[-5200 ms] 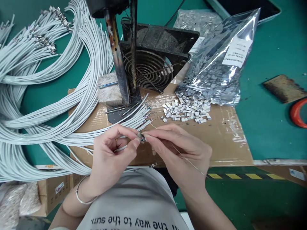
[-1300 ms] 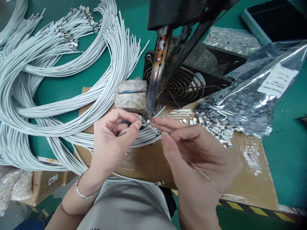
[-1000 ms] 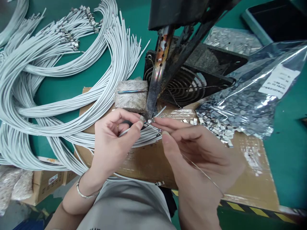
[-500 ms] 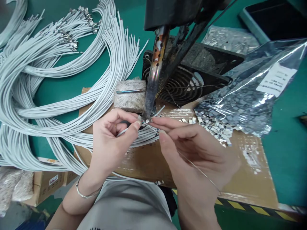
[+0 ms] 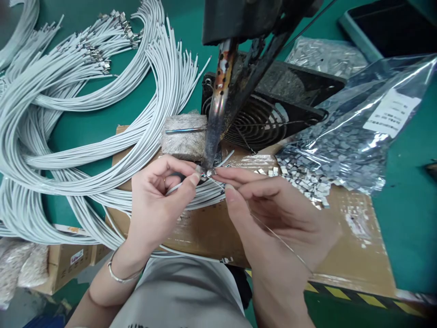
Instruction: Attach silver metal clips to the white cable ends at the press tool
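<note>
My left hand (image 5: 159, 200) pinches the end of a white cable (image 5: 174, 187) between thumb and forefinger. Its tip meets a small metal terminal (image 5: 209, 172) just under the tip of a fixed soldering iron (image 5: 215, 123). My right hand (image 5: 273, 214) is closed in a pinch on a thin solder wire (image 5: 273, 233), which trails back over my palm toward the lower right. Its forefinger also touches the terminal. Both hands hover over a cardboard sheet (image 5: 341, 237).
Bundles of white cables (image 5: 68, 132) curve across the green table at left. A black fan (image 5: 269, 114) sits behind the iron. A clear bag (image 5: 358, 141) spills small metal terminals (image 5: 303, 180) at right. A sponge block (image 5: 184, 136) lies beside the iron.
Over five seconds my hands rose from the near cardboard edge to the iron's tip. In the last second they stay almost still, the view drifting slightly.
</note>
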Demonstrator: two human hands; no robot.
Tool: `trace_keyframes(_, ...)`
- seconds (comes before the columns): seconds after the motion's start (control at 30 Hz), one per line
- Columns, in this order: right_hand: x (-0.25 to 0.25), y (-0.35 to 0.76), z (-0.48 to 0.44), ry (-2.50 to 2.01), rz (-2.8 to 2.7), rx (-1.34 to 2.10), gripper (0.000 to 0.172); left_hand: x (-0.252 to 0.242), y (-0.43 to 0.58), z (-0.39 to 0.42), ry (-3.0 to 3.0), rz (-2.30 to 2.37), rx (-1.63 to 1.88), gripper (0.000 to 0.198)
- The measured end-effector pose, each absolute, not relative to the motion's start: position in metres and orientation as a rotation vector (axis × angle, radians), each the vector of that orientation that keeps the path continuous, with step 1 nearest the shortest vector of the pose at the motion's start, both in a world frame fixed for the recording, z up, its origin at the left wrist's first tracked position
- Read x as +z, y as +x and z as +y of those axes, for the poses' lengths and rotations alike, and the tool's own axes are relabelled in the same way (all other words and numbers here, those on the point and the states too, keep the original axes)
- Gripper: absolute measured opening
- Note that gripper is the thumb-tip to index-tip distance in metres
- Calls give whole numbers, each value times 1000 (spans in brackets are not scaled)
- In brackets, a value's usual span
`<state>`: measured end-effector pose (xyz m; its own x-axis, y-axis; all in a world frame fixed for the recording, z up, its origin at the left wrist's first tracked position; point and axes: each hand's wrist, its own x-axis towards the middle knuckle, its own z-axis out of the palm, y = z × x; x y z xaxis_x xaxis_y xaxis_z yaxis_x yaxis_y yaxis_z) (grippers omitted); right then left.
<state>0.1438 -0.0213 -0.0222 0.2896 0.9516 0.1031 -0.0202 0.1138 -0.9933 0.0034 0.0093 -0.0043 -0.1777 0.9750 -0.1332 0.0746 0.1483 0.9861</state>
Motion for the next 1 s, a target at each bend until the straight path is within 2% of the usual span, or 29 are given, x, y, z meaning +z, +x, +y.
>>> trace_keyframes(1.0, -17, 136, -22, -1337, -954, 831, 19, -4, 4, 8, 1087, 1439, 1191, 15)
